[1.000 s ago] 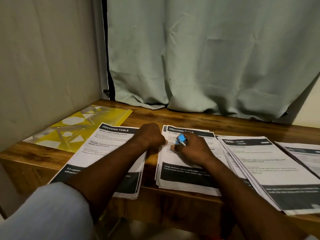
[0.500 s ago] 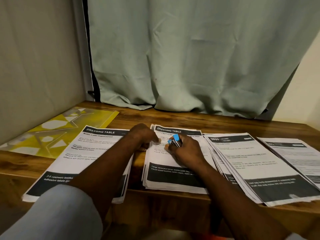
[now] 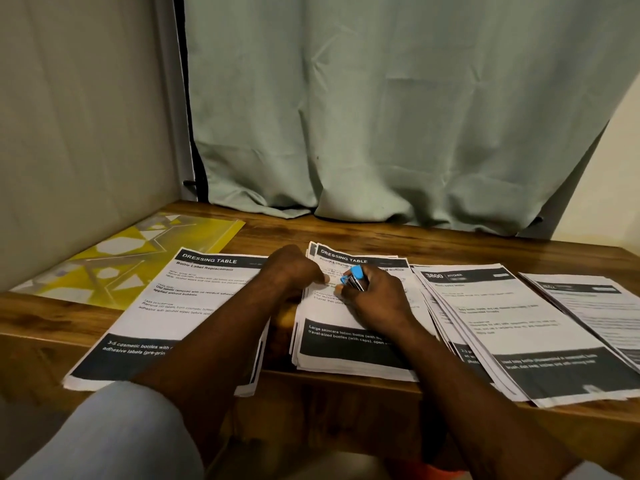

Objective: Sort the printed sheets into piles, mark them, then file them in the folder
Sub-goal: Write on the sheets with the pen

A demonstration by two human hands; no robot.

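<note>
The middle pile point(image 3: 332, 315) of printed sheets lies on the bench point(image 3: 398, 239) right in front of the person, its near edge hanging just over the bench front, its sheets slightly fanned at the far-left corner. Loose paper like this is likely light, limp and slick sheet on sheet; a push from the side would probably skew the stack, so it is best pinned flat from above while marked, and lifted later by squaring it and pinching a whole edge rather than one leaf.

The right hand point(image 3: 379, 301) rests on this pile with its grip closed round a blue-capped marker point(image 3: 354, 276), the capped end pointing up and away. The left hand point(image 3: 294, 271) sits at the pile's left edge with fingers curled; whether its grip pinches a sheet or only presses down, I cannot tell.

Just to the left lies a second pile point(image 3: 194, 296) headed "DRESSING TABLE", partly under the left forearm. To the right a looser kitchen pile point(image 3: 502, 306) touches or overlaps the middle one, with a further pile point(image 3: 595, 303) beyond it. The yellow folder point(image 3: 138, 258) lies flat at the far left, apart from the hands. A pale curtain point(image 3: 381, 116) hangs behind.
</note>
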